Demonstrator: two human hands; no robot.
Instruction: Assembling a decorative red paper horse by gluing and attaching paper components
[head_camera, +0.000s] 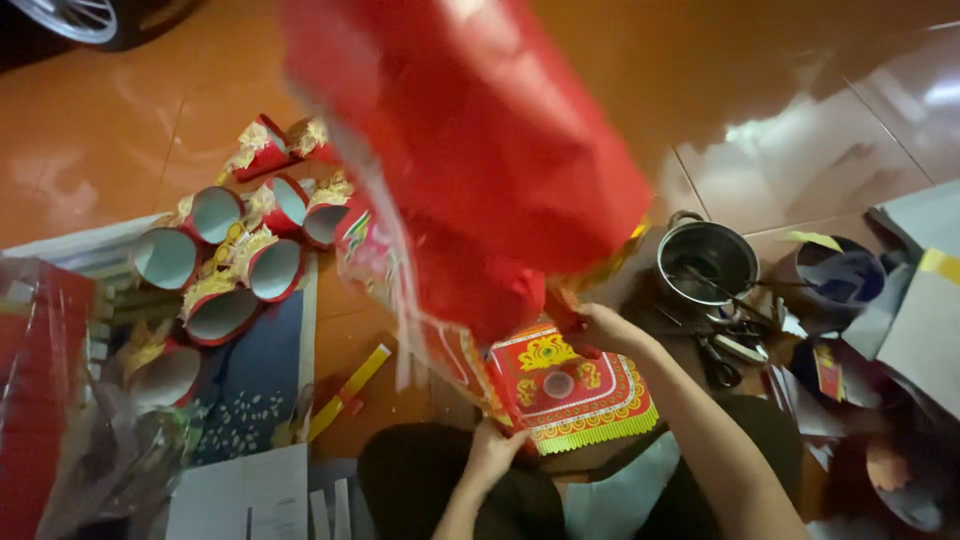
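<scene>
Head view, looking down at a lap and an orange tiled floor (120, 130). Nearest: dark-clothed knees at the bottom edge, with loose white paper strips (240, 495) on the floor to the left.

Left hand (492, 452): fingers pinched together on the lower edge of a red and gold paper piece (565, 385), just above the lap. The piece is flat, printed with gold ornament, a round motif at its middle and a yellow-green fringe along the bottom.

Right hand (598, 328): closed on the upper right edge of the same paper, where it meets a large red paper form (470, 150). That form is glossy, bulky, roughly tube-shaped and blurred; it rises from the hands toward the camera and blocks the middle of the view. Whether form and flat piece are joined, cannot tell.

Left of the hands: a yellow and red paper strip (345, 395) lies on the floor, beside a dark blue sheet (255, 380) speckled with pale bits. At the far left edge, red material inside clear crinkled plastic wrap (50, 400).

Farther left: a cluster of red paper cylinders (235, 260), open ends pale blue inside, gold trim on the rims, lying touching one another.

Right side: a shiny metal pot (708, 262) with tools across it; scissors (715, 362) just in front; grey card sheets (920, 310) beyond.

Far top left: part of a spoked wheel (70, 18).
</scene>
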